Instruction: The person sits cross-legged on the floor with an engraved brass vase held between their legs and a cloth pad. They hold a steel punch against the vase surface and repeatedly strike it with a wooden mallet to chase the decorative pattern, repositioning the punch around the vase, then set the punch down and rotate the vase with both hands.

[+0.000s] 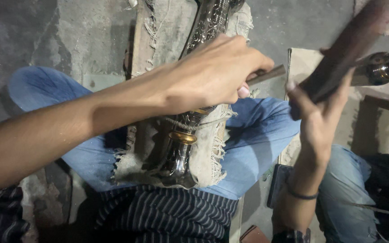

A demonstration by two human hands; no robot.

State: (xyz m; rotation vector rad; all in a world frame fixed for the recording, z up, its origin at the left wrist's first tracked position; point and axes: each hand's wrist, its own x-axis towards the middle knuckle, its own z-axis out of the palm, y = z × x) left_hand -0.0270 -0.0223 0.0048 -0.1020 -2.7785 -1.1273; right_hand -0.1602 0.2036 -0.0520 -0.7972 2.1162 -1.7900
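My legs in blue jeans (257,144) fill most of the view, crossed on the grey concrete floor (77,36). Across my lap lies a frayed canvas cloth (208,153), and on it rests a long engraved metal vessel (181,153), silvery with a brass band around its narrow neck, running away from me toward the top of the frame. I cannot see into it, so I cannot tell if it holds anything.

My left hand (212,74) is closed in a fist over the vessel's body, fingers curled around a thin metal tool (269,74) whose end sticks out past my thumb. My right hand (316,108) is raised beside my knee, wrapped around a dark wooden handle (347,49), probably a mallet, blurred as it tilts upward. Another shiny metal piece (383,67) lies just behind it.
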